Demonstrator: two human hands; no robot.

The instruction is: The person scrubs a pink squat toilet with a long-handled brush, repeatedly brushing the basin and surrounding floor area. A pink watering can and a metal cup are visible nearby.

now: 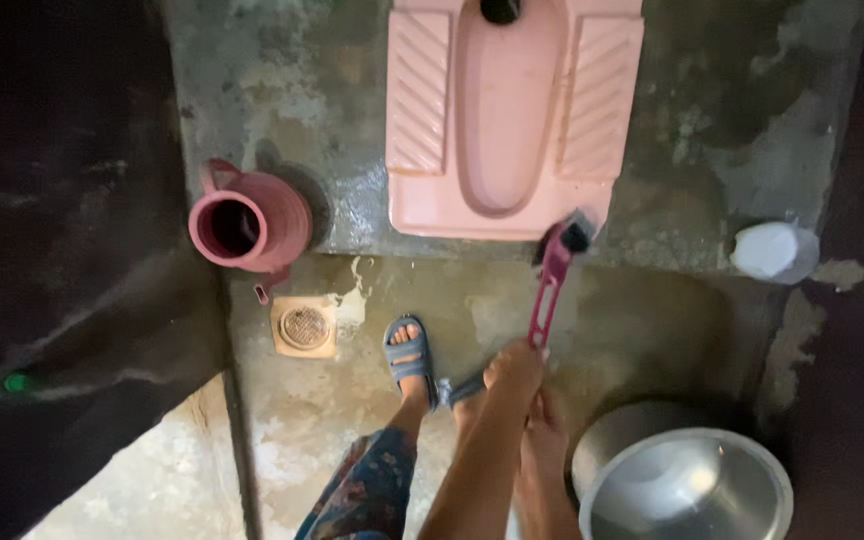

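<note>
Wet, stained concrete floor [652, 330] of a dim washroom, steel basin [687, 485] nearest, both hands [522, 385] closed around a pink brush [552, 280], bristles touching the pink squat toilet's [512, 120] front edge, pink jug [249, 225] left.

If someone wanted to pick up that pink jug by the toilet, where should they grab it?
Probably by the looped handle at the top left of the pink jug, coming from above: it stands upright with its mouth open, and the handle juts clear of the body, away from the pink toilet pan.
</note>
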